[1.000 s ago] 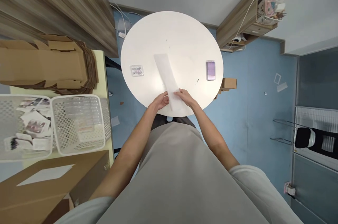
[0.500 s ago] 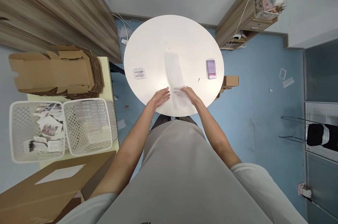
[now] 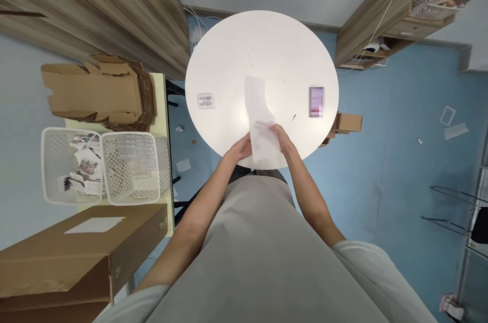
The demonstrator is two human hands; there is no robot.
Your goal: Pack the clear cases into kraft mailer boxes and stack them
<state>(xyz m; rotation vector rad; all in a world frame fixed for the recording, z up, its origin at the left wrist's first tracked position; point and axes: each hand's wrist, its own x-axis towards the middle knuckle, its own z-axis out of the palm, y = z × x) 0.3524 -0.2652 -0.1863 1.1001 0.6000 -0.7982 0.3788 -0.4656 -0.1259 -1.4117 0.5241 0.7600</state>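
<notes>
A long translucent white sheet (image 3: 261, 115) stretches over the near middle of the round white table (image 3: 290, 43), its far end pointing away from me. My right hand (image 3: 281, 137) grips its right edge; the fingers show faintly through the material. At the left edge, my left hand (image 3: 243, 147) is closed on the sheet, with some fingertips hidden by it. To the left on the tabletop lies a small clear tray (image 3: 206, 100) with several little shiny pieces. A purple box or card (image 3: 316, 101), blurred out, lies on the right side.
On the left, a side table holds stacked flattened cardboard boxes (image 3: 95, 90), two white plastic baskets (image 3: 157, 160) with packaging, and a large carton (image 3: 95, 241). Small cardboard boxes (image 3: 349, 122) sit beyond the table's right edge. A wooden cabinet (image 3: 389, 13) stands back right.
My left hand has moved right, from beside the sheet onto its left edge. The right hand keeps its hold. The whole view has shifted slightly.
</notes>
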